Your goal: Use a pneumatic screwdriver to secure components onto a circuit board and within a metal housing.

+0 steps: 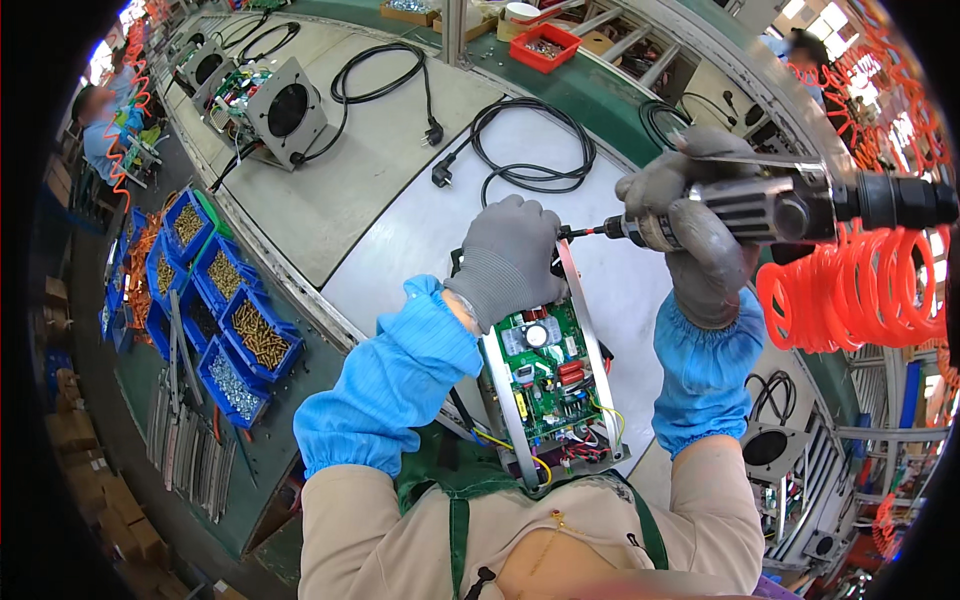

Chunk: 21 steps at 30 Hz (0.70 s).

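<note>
One circuit-board unit (545,385), near side of pale bench (385,260), gloved left hand (508,255) curled on its far end, right hand (695,225) clamped around power screwdriver (755,210), blue screw bins (262,335) left.

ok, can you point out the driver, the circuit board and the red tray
driver (765,209): head view, middle of its metal body
circuit board (547,376): head view, middle of its component side
red tray (531,59): head view, its near wall
</note>
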Motion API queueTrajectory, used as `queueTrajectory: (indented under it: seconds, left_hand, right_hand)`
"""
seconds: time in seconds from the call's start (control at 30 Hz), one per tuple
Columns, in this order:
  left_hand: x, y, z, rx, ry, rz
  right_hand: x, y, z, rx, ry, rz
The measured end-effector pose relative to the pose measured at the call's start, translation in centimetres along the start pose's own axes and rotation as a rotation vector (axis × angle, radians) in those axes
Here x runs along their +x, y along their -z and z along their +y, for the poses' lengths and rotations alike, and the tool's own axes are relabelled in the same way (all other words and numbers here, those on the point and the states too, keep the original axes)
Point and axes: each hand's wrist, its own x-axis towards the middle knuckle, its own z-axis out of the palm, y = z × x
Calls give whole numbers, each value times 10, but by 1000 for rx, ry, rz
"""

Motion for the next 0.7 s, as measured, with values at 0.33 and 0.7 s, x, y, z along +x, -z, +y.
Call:
queueTrajectory:
  seconds: [0.33,0.7]
  left_hand:
    - [-1,5,0,13,44,-39]
    - [-1,0,0,43,42,-13]
  right_hand:
    - [-1,-12,-1,-195,-61,6]
    - [11,-19,18,-11,7,33]
